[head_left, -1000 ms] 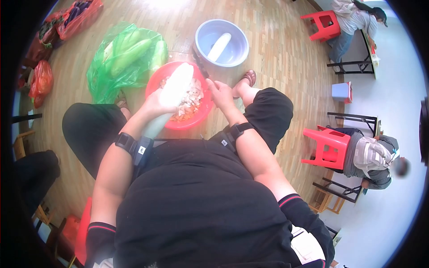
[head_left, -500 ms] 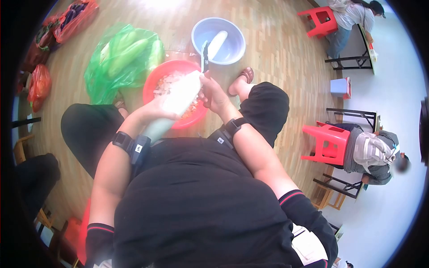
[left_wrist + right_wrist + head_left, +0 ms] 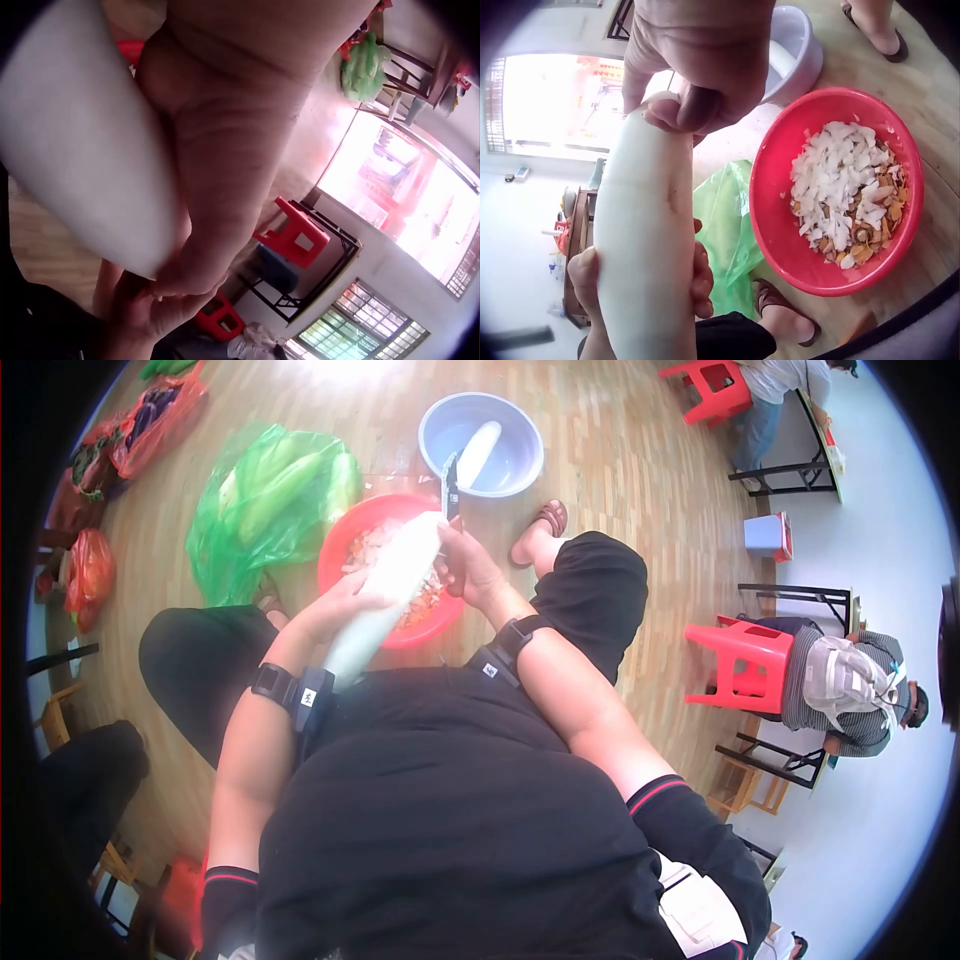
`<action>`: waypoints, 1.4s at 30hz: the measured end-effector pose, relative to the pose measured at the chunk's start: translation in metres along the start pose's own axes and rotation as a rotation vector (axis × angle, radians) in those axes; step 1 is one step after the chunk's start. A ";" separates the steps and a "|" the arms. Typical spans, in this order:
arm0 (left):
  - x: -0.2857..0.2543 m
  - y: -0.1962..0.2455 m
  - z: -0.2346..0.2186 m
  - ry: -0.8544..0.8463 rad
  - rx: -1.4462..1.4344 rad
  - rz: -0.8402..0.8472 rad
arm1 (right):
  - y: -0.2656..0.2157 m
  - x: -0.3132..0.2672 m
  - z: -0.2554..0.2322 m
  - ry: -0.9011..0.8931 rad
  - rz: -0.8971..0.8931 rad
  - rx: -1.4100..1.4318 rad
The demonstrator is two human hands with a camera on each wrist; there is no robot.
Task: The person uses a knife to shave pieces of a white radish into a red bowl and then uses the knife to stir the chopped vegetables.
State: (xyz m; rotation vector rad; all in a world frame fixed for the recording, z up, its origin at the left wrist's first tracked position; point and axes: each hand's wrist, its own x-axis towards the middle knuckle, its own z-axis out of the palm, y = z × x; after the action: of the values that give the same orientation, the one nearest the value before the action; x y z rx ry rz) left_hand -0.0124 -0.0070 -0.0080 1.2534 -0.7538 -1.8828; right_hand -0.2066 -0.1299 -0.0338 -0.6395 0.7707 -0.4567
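Observation:
A peeled white radish (image 3: 385, 590) slants across the red basin (image 3: 335, 615) in the head view, its thick end along the left forearm. My left hand (image 3: 340, 605) grips it around its middle; the right wrist view shows thumb and fingers on opposite sides. My right hand (image 3: 475, 572) is at the radish's far tip, fingers curled around a dark-handled knife (image 3: 452, 498) that points away from me. In the right wrist view, the right thumb presses by the tip, next to the dark handle end (image 3: 697, 109). White and orange peelings (image 3: 840, 191) lie in the basin below.
Beyond the red basin stands a pale blue basin (image 3: 430, 455) holding another peeled radish (image 3: 480, 452). A green plastic bag (image 3: 215, 545) of long pale-green vegetables lies at left. Red bags (image 3: 90, 575) are farther left. Red stools (image 3: 740, 660) and people at tables are on the right.
The right hand has moved from beside the radish onto its far tip, and the knife now shows its blade pointing away. The radish swung right, then slightly back left.

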 end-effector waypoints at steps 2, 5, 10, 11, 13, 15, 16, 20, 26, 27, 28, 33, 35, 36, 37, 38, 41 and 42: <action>-0.001 -0.002 -0.005 -0.009 -0.132 -0.046 | -0.001 -0.003 0.003 -0.012 -0.021 0.009; -0.001 -0.006 -0.014 0.048 -0.475 -0.288 | 0.005 0.000 0.002 -0.063 0.010 0.088; -0.008 0.020 0.014 0.026 -0.141 0.054 | 0.006 0.000 0.009 -0.082 -0.004 0.089; 0.001 0.007 0.006 0.093 -0.064 0.031 | 0.005 0.000 0.009 -0.053 -0.003 0.090; 0.000 0.016 0.010 0.043 0.002 0.092 | 0.004 0.000 0.009 -0.035 -0.018 0.096; 0.003 0.012 0.001 -0.015 0.075 0.107 | 0.005 -0.001 0.007 0.015 -0.028 0.028; 0.001 0.015 0.005 -0.001 -0.012 0.106 | 0.010 0.002 0.002 0.090 -0.053 -0.022; 0.004 -0.007 -0.008 0.078 -0.205 0.047 | 0.020 0.017 -0.009 0.280 -0.255 -0.174; 0.006 -0.016 -0.018 0.168 -0.157 0.087 | 0.019 0.009 -0.008 0.098 -0.404 -0.654; 0.008 -0.017 -0.018 0.211 -0.148 0.103 | 0.019 0.005 -0.004 0.094 -0.397 -0.654; 0.006 -0.014 -0.016 0.220 -0.145 0.118 | 0.022 0.004 -0.007 0.079 -0.408 -0.658; 0.008 -0.018 -0.018 0.304 -0.226 0.093 | 0.019 0.003 -0.012 0.142 -0.392 -0.841; 0.013 -0.021 -0.019 0.297 -0.225 0.098 | 0.020 0.002 -0.017 0.139 -0.404 -0.876; 0.013 -0.023 -0.018 0.291 -0.244 0.092 | 0.018 -0.004 -0.011 0.110 -0.376 -0.939; 0.014 -0.023 -0.019 0.286 -0.259 0.088 | 0.015 -0.007 -0.005 0.082 -0.352 -1.001; 0.015 -0.024 -0.020 0.285 -0.248 0.095 | 0.015 -0.008 -0.001 0.083 -0.365 -0.997; 0.008 -0.018 -0.015 0.186 -0.209 0.072 | 0.016 -0.011 0.003 -0.013 -0.323 -1.096; 0.008 -0.017 -0.014 0.187 -0.195 0.073 | 0.017 -0.009 0.001 -0.012 -0.334 -1.088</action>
State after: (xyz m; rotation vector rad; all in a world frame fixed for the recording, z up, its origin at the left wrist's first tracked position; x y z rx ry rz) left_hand -0.0055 -0.0051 -0.0299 1.2401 -0.4974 -1.7078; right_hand -0.2094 -0.1116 -0.0405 -1.8009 0.8770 -0.3043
